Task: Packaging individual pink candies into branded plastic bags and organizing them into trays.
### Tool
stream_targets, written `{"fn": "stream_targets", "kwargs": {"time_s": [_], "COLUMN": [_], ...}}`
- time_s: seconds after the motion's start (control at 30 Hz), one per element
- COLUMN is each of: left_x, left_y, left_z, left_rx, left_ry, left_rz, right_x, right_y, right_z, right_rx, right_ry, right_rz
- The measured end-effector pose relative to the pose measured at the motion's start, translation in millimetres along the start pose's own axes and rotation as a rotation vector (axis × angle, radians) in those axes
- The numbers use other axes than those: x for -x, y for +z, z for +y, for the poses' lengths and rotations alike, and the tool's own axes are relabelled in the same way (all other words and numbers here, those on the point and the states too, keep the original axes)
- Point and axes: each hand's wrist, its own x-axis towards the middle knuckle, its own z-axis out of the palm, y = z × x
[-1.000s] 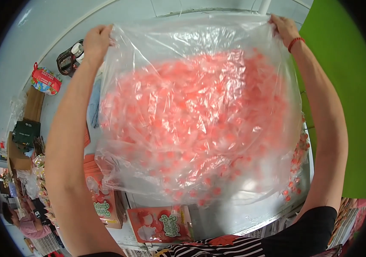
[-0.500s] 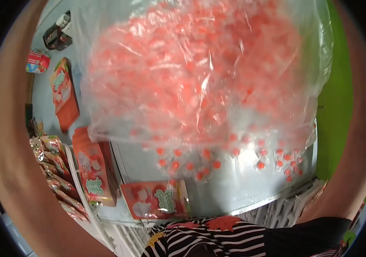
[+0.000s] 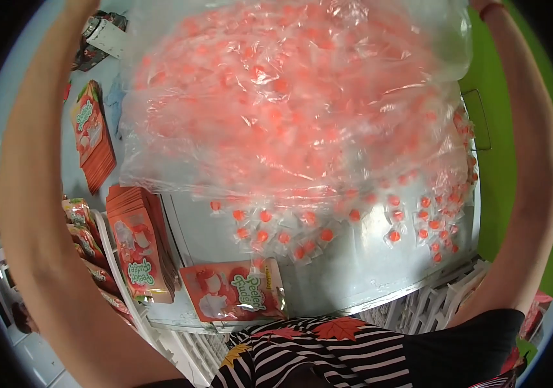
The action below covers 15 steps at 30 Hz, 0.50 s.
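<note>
Worktop [image 3: 347, 281]: pale grey, green surface [image 3: 497, 194] at frame right
Clear bag [image 3: 276, 116]: upper centre, red showing through
Wrapped red pieces [image 3: 326, 234]: loose, centre to right
Red pouch [image 3: 224, 294]: lower centre
Left hand [image 3: 84, 4], right hand [image 3: 483, 4]: cropped at top edge; grip cannot be told

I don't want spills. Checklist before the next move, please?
1. Grip of the left hand on the plastic bag: cannot tell, hand cut off above.
2. Grip of the right hand: cannot tell, likewise cut off.
3. Wrapped red pieces all covered: not ok, several lie uncovered on the table.
4. Front pouch lying flat: ok.
5. Pouch stack clear of the bag: cannot tell, their edges look close.
</note>
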Motion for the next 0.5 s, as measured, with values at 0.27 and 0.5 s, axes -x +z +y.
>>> {"fn": "stream_targets", "kwargs": {"time_s": [0.27,0.5], "left_x": [226.6,337.7], "left_y": [-15.2,-32.7], "left_z": [123.7,124.0], "left_rx": [-0.002,0.038], "left_ry": [0.187,-0.004], "left_rz": [-0.609,-1.278], "right_x": [173.3,327.9], "right_y": [23.9,43.7], "right_z": [-5.4,-36.6], "right_rx": [0.308,0.329], "right_ry": [-0.349,-0.172], "right_rz": [-0.166,-1.79]}}
